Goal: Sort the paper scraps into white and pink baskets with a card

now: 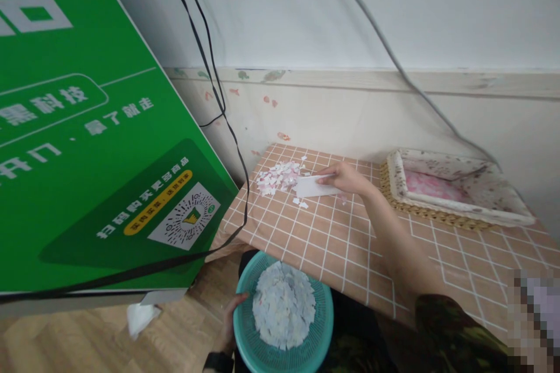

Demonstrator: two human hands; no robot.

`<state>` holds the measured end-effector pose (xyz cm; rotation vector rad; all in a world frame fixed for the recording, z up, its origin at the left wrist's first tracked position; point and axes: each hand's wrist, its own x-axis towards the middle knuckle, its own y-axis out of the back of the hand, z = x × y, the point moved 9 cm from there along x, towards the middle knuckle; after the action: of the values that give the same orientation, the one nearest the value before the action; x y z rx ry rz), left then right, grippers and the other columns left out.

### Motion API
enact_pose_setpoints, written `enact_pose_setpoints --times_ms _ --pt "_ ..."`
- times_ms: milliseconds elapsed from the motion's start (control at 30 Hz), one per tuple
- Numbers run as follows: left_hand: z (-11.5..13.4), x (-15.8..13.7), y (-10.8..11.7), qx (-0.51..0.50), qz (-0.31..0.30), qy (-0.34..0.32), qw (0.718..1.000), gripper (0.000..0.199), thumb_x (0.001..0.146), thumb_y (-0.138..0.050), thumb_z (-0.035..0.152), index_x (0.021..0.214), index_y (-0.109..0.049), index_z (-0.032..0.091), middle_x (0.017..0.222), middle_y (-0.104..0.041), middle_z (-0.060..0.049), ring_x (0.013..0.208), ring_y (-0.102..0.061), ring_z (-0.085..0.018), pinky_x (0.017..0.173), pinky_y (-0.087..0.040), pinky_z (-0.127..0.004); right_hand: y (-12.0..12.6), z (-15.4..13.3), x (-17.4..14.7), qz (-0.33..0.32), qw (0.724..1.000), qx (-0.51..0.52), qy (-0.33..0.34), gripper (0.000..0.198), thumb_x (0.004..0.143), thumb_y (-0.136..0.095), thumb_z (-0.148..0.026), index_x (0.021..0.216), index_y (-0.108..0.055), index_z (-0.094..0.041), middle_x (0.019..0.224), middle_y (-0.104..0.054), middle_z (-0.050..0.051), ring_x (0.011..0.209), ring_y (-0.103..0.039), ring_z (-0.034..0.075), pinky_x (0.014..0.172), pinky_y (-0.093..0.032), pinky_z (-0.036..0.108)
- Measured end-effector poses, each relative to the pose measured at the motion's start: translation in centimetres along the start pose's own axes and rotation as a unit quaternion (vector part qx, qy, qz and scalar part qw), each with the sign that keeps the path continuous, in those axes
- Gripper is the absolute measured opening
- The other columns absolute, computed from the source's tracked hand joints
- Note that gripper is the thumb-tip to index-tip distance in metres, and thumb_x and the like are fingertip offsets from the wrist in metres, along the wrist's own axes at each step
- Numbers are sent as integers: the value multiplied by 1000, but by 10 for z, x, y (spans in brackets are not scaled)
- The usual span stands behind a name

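My right hand (343,178) grips a flat white card (312,186) just above the table, its left end beside a loose heap of small white and pinkish paper scraps (277,176). A few scraps lie scattered around the card. Below the table's front edge, my left hand (233,315) holds the left rim of a teal plastic basket (324,320). Inside the basket is a big mound of pale paper scraps (284,306). My left fingers are partly hidden by the rim.
The table (350,250) has a brown cloth with white grid lines. A lined wicker basket (437,218) with pink contents stands at its back right. A green printed cabinet (109,157) rises at the left, with black cables (238,151) hanging past it. A white bag-like thing (142,317) lies on the floor.
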<state>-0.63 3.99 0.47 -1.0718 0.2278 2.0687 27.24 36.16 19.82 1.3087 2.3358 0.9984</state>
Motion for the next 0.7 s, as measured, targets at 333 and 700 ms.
enact_pose_setpoints --times_ms 333,700 --pt "-14 15 -9 21 -35 81 996 33 86 -56 34 115 -59 18 120 -60 -8 100 -60 -26 81 -52 -44 3 -3 -7 -15 999 12 -26 27 76 -64 -32 100 -75 -24 83 -74 1 64 -63 15 54 -45 24" --pt "-21 31 -6 25 -68 91 993 22 69 -69 27 84 -72 10 77 -74 -8 79 -67 -32 70 -50 -41 32 -7 -25 16 1000 -14 -20 25 78 -62 -31 97 -75 -21 84 -74 2 68 -65 17 60 -50 27"
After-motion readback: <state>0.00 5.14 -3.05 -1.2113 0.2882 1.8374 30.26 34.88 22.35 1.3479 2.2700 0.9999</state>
